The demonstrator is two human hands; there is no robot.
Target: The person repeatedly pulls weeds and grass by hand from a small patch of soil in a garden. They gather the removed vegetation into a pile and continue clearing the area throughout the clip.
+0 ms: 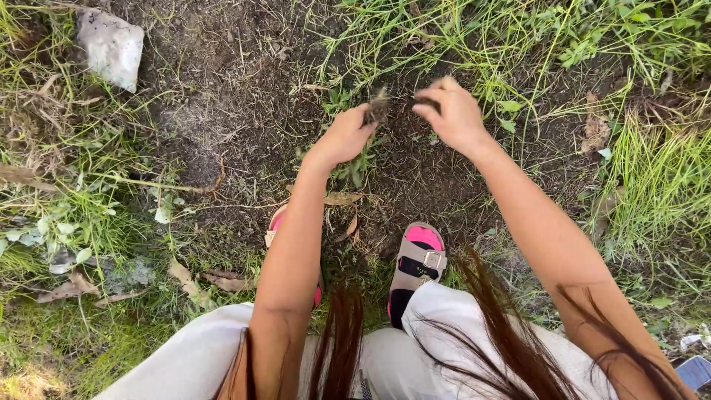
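Fingers first: the left hand has its fingers pinched together on a small dark clump of roots and soil, held up just above the ground, and the right hand has its fingers closed on another dark bit right beside it — the two pieces sit close together between the hands, whether they touch I can't tell. Looks to me like the pulling-apart or crumbling stage of weeding, with the clump already lifted off the bare soil patch and both hands working it in the air. Going by how the grip looks, any further handling would want a gentle twist rather than a yank, since that clump seems crumbly. Directly under the hands there's a small green weed rooted in the dirt. Further out — pink and grey sandals planted on the soil, pale trousers, long hair hanging down, grass all round the patch, and a grey stone off at the top left.
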